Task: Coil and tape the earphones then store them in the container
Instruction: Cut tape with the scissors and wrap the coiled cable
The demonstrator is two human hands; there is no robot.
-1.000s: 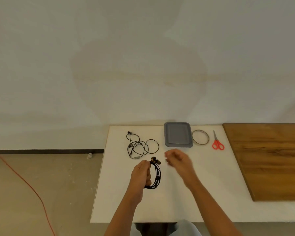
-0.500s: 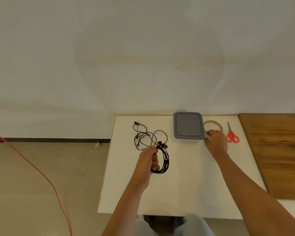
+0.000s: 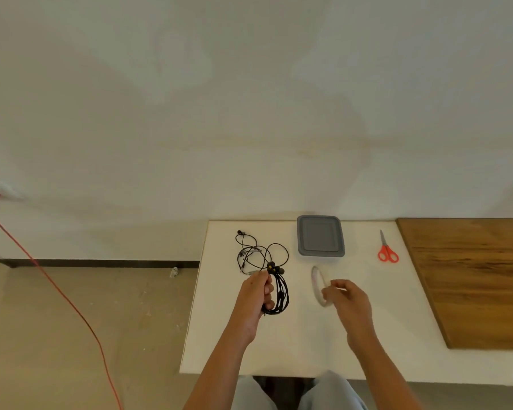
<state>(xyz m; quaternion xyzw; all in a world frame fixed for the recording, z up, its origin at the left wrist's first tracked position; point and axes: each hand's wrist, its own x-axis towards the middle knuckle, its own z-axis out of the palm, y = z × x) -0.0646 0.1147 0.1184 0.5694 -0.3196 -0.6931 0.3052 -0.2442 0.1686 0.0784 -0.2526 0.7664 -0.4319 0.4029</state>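
Observation:
My left hand grips a coiled bundle of black earphones above the white table, the earbuds sticking up at the top of the bundle. My right hand holds a thin roll of clear tape upright, just right of the bundle. A second, uncoiled pair of black earphones lies loose on the table behind my left hand. The grey container with its lid on sits at the table's back edge.
Red-handled scissors lie right of the container. A brown wooden board covers the right side. A red cable runs across the floor on the left from a wall socket.
My right hand reached to the tape roll beside the container, picked it up and brought it back near the coiled earphones. My left hand kept holding the bundle.

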